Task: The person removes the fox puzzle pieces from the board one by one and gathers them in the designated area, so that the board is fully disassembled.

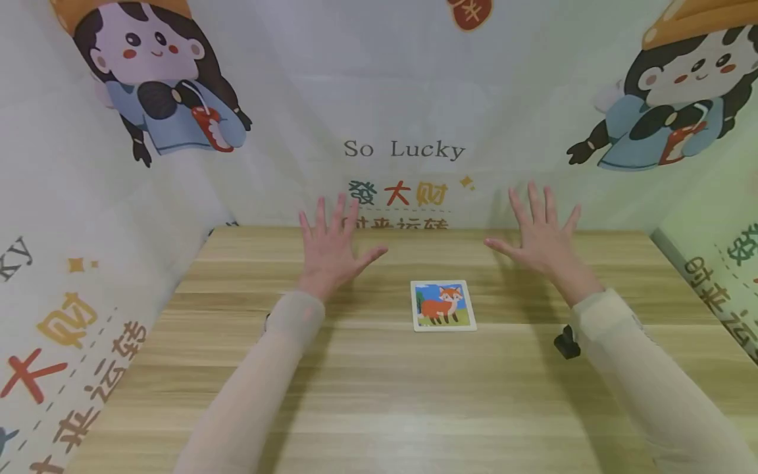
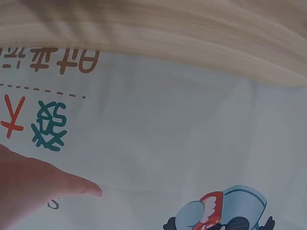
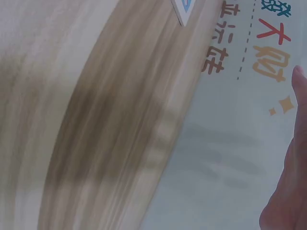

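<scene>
A square fox picture with a white border (image 1: 443,306) lies flat on the wooden table, between the two forearms. To its left, my left hand (image 1: 333,253) is held with fingers spread and thumb pointing inward, holding nothing. My right hand (image 1: 541,238) mirrors it on the other side, fingers spread wide and palm bare. In the left wrist view a thumb (image 2: 57,184) shows at the lower left. The right wrist view has part of the hand (image 3: 290,177) at its right edge and a corner of the picture (image 3: 183,10) at the top.
The wooden table (image 1: 379,395) ends at a printed cloth backdrop (image 1: 284,99) with cartoon figures and lettering. A small black object (image 1: 567,342) sits beside the right sleeve cuff. More printed cloth (image 1: 47,197) hangs along the left side.
</scene>
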